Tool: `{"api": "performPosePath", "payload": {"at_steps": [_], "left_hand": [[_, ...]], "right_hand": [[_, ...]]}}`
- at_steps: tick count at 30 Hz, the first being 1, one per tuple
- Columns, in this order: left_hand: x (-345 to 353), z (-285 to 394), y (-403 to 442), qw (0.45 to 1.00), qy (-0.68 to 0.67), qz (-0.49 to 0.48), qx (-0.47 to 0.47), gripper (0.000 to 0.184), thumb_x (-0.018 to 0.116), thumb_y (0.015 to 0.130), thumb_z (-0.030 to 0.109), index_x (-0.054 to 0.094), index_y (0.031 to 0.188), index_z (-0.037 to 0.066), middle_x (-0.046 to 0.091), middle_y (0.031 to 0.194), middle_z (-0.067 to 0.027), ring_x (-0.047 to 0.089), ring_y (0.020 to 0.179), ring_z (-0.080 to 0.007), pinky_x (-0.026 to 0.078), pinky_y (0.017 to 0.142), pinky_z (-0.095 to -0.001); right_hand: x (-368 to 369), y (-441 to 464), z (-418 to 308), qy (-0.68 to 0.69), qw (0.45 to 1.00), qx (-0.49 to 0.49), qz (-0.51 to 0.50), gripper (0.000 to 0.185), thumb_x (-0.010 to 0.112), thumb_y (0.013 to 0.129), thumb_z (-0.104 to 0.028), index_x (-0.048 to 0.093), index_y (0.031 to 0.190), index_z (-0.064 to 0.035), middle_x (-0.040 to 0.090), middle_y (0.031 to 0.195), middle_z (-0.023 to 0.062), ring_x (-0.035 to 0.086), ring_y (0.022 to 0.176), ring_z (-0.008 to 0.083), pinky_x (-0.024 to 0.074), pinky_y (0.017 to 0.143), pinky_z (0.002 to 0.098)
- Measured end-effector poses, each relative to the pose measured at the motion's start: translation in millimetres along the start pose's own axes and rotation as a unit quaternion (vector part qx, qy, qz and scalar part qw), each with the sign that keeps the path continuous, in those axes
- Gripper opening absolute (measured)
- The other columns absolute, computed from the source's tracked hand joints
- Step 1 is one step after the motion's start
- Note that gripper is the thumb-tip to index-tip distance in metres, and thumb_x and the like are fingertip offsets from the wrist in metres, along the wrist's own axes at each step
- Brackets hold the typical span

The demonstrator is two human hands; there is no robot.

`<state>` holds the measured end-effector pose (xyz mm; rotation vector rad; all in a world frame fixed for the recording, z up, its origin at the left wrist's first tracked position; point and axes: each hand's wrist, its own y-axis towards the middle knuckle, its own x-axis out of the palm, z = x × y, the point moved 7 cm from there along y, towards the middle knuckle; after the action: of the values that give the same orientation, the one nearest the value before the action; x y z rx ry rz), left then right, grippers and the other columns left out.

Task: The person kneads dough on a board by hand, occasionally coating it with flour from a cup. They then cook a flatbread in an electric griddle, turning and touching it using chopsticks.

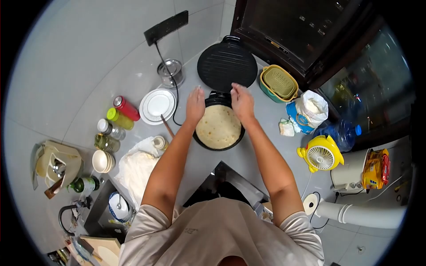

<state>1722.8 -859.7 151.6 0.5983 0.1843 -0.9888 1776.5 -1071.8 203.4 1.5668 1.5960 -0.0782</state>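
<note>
A round pale flatbread [218,127] with light brown spots lies in the black lower pan of an electric griddle [216,148]. The griddle's ridged black lid [227,66] is swung back, away from me. My left hand [195,105] is above the pan's far left edge, its fingers loosely bent and apart, with nothing visible in them. Over the far right edge is my right hand [242,103], also empty, fingers pointing toward the lid hinge. Whitish powder seems to dust the fingertips of both hands.
Left are a white plate [158,106], a wooden stick [167,126], a floury cloth or bag [138,166], bottles [120,119] and stacked bowls [103,161]. Right are a green-yellow basket [278,83], an open flour bag [311,108], a yellow fan [320,153] and a water jug [341,134].
</note>
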Motion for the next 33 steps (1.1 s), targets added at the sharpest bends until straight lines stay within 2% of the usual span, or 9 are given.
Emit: {"api": "performPosePath", "payload": {"at_steps": [6, 9, 10, 13, 16, 21, 24, 28, 33], "left_hand": [[27.4, 51.6, 96.1, 0.999, 0.001, 0.014, 0.029, 0.055, 0.043, 0.113, 0.04, 0.061, 0.14, -0.005, 0.059, 0.146, -0.0283, 0.051, 0.14, -0.0433, 0.038, 0.12, -0.0454], [36.9, 60.6, 119.8, 1.0, 0.015, 0.017, 0.018, 0.055, 0.042, 0.113, 0.04, 0.061, 0.142, -0.002, 0.058, 0.148, -0.0267, 0.05, 0.142, -0.0418, 0.037, 0.121, -0.044], [39.3, 61.2, 125.1, 0.999, 0.021, 0.018, 0.018, 0.055, 0.042, 0.113, 0.04, 0.06, 0.143, -0.002, 0.058, 0.149, -0.0262, 0.05, 0.142, -0.0415, 0.037, 0.121, -0.0439], [41.5, 60.9, 133.5, 0.999, 0.035, 0.024, 0.018, 0.054, 0.043, 0.112, 0.038, 0.059, 0.145, -0.002, 0.058, 0.149, -0.025, 0.05, 0.143, -0.0405, 0.036, 0.121, -0.0436], [36.0, 60.0, 126.7, 0.999, 0.039, 0.023, 0.01, 0.052, 0.045, 0.11, 0.034, 0.058, 0.146, -0.001, 0.057, 0.151, -0.0246, 0.05, 0.144, -0.0403, 0.036, 0.122, -0.0434], [15.2, 59.9, 102.8, 1.0, 0.004, 0.028, -0.011, 0.052, 0.05, 0.102, 0.022, 0.056, 0.148, 0.0, 0.056, 0.153, -0.0242, 0.049, 0.145, -0.0395, 0.035, 0.122, -0.042], [-5.7, 62.7, 78.1, 0.998, -0.04, 0.043, -0.002, 0.053, 0.05, 0.098, 0.017, 0.058, 0.147, -0.001, 0.056, 0.153, -0.0243, 0.049, 0.145, -0.0389, 0.035, 0.122, -0.0413], [-34.8, 45.5, 28.6, 0.996, -0.07, 0.049, 0.002, 0.052, 0.049, 0.096, 0.013, 0.058, 0.146, -0.002, 0.056, 0.151, -0.0259, 0.049, 0.144, -0.0391, 0.035, 0.122, -0.0406], [-61.2, 6.2, -65.6, 0.997, -0.052, 0.029, -0.047, 0.054, 0.049, 0.095, 0.012, 0.058, 0.146, -0.003, 0.058, 0.149, -0.0266, 0.05, 0.142, -0.0409, 0.036, 0.121, -0.0411]], "right_hand": [[-30.4, 121.1, 21.4, -0.097, 0.993, -0.045, 0.056, 0.032, 0.058, 0.104, -0.02, 0.068, 0.132, -0.0062, 0.071, 0.125, 0.0177, 0.061, 0.121, 0.0386, 0.0459, 0.109, 0.0475], [-11.0, 165.5, 41.4, -0.094, 0.995, -0.011, 0.031, 0.041, 0.051, 0.108, -0.027, 0.061, 0.143, -0.0068, 0.068, 0.133, 0.019, 0.058, 0.13, 0.0392, 0.0426, 0.113, 0.0489], [-2.0, 175.1, 48.7, -0.105, 0.994, 0.022, -0.008, 0.05, 0.045, 0.11, -0.035, 0.056, 0.15, -0.0075, 0.065, 0.139, 0.0207, 0.055, 0.135, 0.0403, 0.0394, 0.116, 0.052], [16.3, 194.6, 61.9, -0.092, 0.991, 0.062, -0.07, 0.054, 0.041, 0.111, -0.039, 0.053, 0.153, -0.0078, 0.064, 0.143, 0.0206, 0.054, 0.135, 0.0408, 0.0385, 0.115, 0.055], [5.8, 193.1, 54.5, -0.071, 0.995, 0.062, -0.029, 0.058, 0.046, 0.108, -0.047, 0.058, 0.148, -0.0067, 0.072, 0.128, 0.0176, 0.059, 0.129, 0.0405, 0.0402, 0.112, 0.0546], [-11.8, 163.2, 28.6, -0.066, 0.997, 0.023, 0.011, 0.047, 0.059, 0.101, -0.049, 0.071, 0.133, -0.0168, 0.077, 0.11, 0.0114, 0.064, 0.113, 0.0385, 0.0444, 0.103, 0.0522], [-32.0, 123.7, -3.3, -0.021, 1.0, 0.017, -0.015, 0.035, 0.072, 0.095, -0.041, 0.077, 0.115, -0.0137, 0.075, 0.098, 0.0108, 0.063, 0.101, 0.0355, 0.0494, 0.093, 0.0484], [-46.1, 38.9, -38.2, 0.024, 0.998, -0.057, 0.026, 0.028, 0.076, 0.091, -0.035, 0.077, 0.104, -0.0101, 0.073, 0.097, 0.0121, 0.062, 0.101, 0.0366, 0.049, 0.092, 0.0472], [-38.4, -88.6, -56.4, -0.011, 0.997, -0.073, -0.011, 0.019, 0.082, 0.084, -0.026, 0.078, 0.098, -0.0136, 0.073, 0.099, 0.0067, 0.061, 0.107, 0.0326, 0.0449, 0.095, 0.0472]]}}
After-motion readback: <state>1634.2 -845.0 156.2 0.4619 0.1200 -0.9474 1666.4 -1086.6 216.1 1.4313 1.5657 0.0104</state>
